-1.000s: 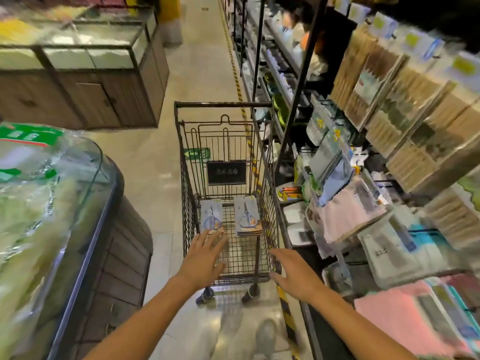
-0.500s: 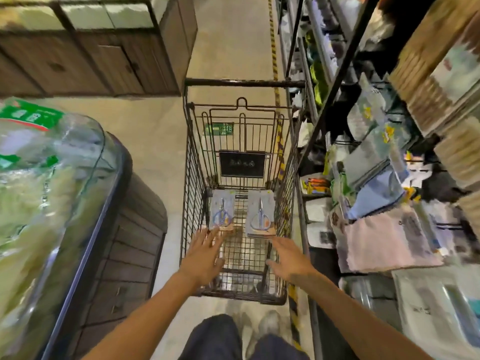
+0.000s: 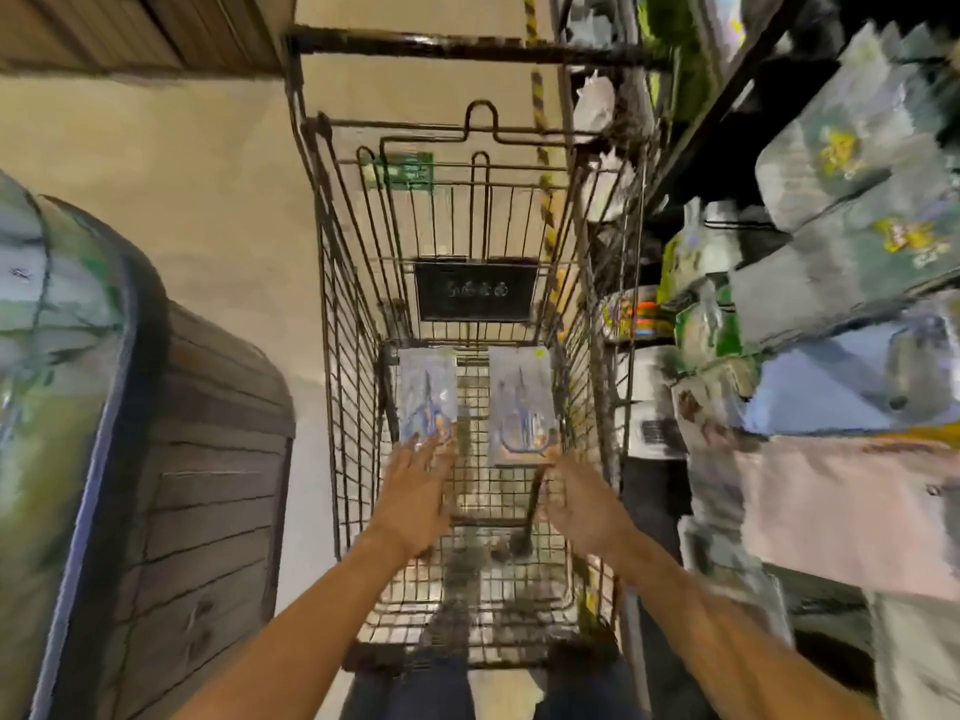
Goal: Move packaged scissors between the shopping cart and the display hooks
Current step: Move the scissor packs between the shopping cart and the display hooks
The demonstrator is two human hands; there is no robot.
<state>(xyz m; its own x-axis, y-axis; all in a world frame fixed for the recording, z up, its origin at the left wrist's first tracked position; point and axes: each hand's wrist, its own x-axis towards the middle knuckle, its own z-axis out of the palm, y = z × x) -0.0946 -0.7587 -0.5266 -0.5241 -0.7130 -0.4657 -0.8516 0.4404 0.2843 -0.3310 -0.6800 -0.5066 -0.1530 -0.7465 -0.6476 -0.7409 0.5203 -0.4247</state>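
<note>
A dark wire shopping cart [image 3: 332, 314] stands in front of me, seen from above. Two stacks of packaged scissors lie flat on its floor: a left stack [image 3: 426, 389] and a right stack [image 3: 519, 402]. My left hand [image 3: 415, 491] reaches down inside the cart with fingers spread and straight, its fingertips at the near edge of the left stack. My right hand [image 3: 582, 504] is also inside the cart with fingers loosely extended, just short of the right stack. Neither hand holds anything. The frame is blurred.
To the right, a display rack [image 3: 696, 116] holds hanging packaged goods [image 3: 841, 163] and cloths [image 3: 852, 506]. On the left stands a curved glass-topped freezer case [image 3: 78, 387] with a wood-panelled side. Beige floor stretches beyond the cart.
My view has tilted down and moved closer over the cart. Both hands have gone deeper into the cart towards the two stacks of scissors.
</note>
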